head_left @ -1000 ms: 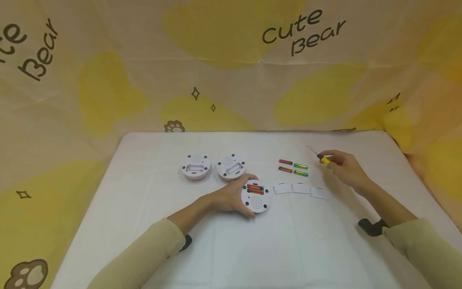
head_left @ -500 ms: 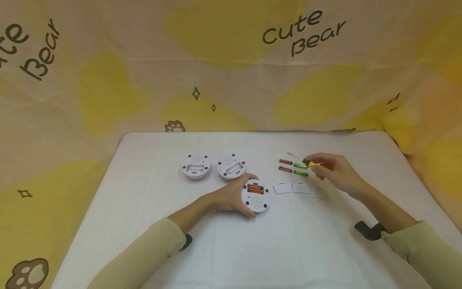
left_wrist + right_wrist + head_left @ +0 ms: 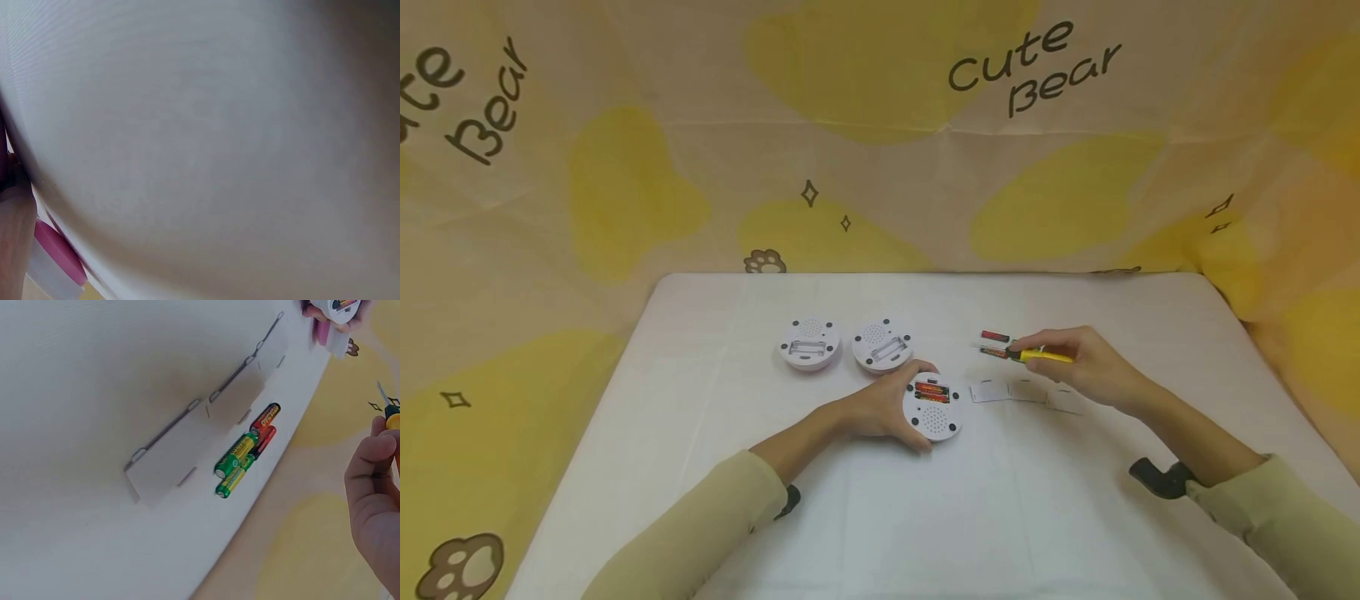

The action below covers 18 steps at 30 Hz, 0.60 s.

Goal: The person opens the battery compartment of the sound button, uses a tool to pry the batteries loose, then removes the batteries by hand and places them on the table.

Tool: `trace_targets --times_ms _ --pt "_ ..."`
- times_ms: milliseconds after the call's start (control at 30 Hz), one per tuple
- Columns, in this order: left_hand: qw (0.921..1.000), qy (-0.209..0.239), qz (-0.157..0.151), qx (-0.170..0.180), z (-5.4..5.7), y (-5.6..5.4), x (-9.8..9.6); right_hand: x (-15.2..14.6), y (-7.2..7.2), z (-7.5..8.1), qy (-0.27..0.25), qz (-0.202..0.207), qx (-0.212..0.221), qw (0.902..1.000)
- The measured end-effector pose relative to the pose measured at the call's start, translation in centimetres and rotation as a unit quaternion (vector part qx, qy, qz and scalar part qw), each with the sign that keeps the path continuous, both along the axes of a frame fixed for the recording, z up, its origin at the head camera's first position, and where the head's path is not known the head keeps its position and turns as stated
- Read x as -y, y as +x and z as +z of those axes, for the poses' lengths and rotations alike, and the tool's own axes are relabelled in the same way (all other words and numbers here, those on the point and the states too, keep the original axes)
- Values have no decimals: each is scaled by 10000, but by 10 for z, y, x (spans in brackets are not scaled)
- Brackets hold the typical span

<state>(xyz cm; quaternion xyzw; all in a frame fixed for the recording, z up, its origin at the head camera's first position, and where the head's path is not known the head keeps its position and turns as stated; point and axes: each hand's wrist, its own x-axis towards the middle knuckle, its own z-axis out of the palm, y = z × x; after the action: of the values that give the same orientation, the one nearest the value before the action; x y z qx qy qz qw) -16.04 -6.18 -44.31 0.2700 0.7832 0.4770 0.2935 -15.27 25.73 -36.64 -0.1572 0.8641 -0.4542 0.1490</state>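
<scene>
My left hand grips a round white device by its left side, with its underside facing up. Two red batteries sit side by side in its uncovered compartment. In my right hand a screwdriver with a yellow and black handle is pinched, its shaft pointing left above the loose batteries. The right wrist view shows the same screwdriver at the right edge, and two red batteries and two green ones on the table. The left wrist view is mostly filled by a blurred pale surface.
Two more round white devices lie upturned at the back, their battery compartments uncovered and holding no batteries. Three white covers lie in a row right of the held device. The white table ends at a patterned cloth.
My right hand has moved left and slightly nearer with the screwdriver, from beyond the loose batteries to over them. The screwdriver has turned to lie flatter. My left hand stays on the device.
</scene>
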Motion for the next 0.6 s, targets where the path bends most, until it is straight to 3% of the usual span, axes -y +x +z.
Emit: trace_targets --times_ms 600 --pt "10000 -39 -3 -9 1 0 0 10 -2 -5 186 1079 83 9940"
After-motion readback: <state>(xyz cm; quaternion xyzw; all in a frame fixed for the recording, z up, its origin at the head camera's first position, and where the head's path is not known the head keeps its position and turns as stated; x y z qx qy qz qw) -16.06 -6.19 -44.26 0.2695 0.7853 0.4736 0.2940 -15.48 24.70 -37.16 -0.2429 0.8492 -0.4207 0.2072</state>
